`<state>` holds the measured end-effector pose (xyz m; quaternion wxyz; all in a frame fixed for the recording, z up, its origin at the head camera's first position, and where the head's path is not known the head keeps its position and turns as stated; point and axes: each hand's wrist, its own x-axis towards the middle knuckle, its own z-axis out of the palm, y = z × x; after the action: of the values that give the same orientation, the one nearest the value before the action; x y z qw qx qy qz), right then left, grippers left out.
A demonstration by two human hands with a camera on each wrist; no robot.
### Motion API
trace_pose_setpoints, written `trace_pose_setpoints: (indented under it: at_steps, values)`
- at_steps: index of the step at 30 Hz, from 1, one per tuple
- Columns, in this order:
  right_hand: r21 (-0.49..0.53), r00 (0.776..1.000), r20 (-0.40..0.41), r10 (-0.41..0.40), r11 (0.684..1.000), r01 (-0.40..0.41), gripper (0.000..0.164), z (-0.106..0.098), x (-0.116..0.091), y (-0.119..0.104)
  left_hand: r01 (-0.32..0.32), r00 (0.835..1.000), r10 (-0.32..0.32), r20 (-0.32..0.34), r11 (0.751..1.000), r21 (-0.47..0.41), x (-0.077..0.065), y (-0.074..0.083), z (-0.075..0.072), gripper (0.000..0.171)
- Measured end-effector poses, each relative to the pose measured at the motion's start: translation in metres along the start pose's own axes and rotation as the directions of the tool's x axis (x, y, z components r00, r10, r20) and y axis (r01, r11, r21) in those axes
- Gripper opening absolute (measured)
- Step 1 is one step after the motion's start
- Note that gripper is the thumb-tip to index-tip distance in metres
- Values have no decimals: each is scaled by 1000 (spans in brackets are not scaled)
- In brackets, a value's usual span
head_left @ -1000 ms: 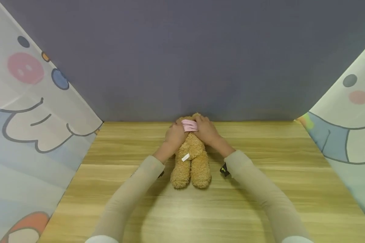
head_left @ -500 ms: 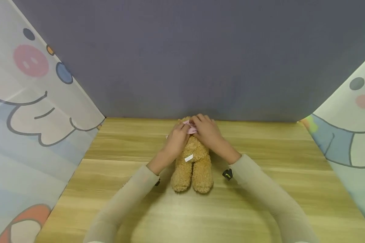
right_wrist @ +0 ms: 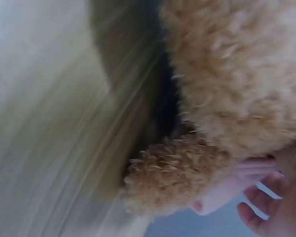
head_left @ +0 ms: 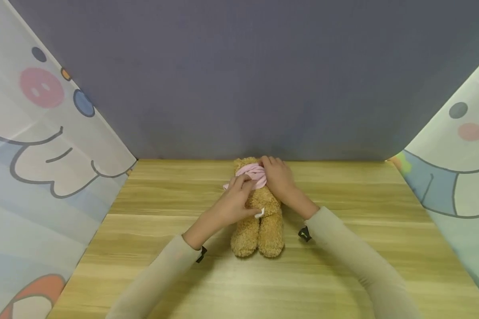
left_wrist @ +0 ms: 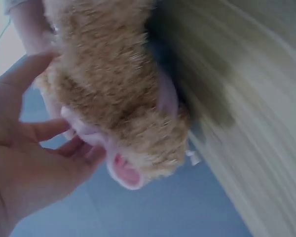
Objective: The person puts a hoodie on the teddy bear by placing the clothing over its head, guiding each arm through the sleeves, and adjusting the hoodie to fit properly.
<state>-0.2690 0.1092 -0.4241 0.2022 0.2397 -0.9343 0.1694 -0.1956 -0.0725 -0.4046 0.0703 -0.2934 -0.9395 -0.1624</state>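
Observation:
A curly light-brown teddy bear lies lengthwise on the wooden table, its head toward the back wall. Pink cloth wraps around it below the head. My left hand spans the bear's body, fingers over the cloth and thumb by a small white tag. The left wrist view shows those fingers loosely bent, with the thumb well apart. Along the bear's other side lies my right hand, touching it near the head and cloth. In the right wrist view its fingers are loosely curved with gaps between them; its thumb is hidden.
The wooden table meets a dark grey back wall. Cartoon-printed curtains hang at the left and right. Small black pieces sit under both cuffs.
My left hand has left the cloth's upper part and shifted down over the bear's body, its thumb spreading to the tag. More cloth and head show. The right hand stays near the head.

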Motion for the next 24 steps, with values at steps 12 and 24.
trace_pose_setpoints:
  at_steps: [12,24]
  values:
    - [50,978,-6,-207,977,207,26,-27,-37,-14,42,991,-9,-131,967,252,16,-11,14,29]
    - [284,958,239,-155,955,84,74,-35,-44,11,65,984,-58,-168,997,39,14,-15,14,53]
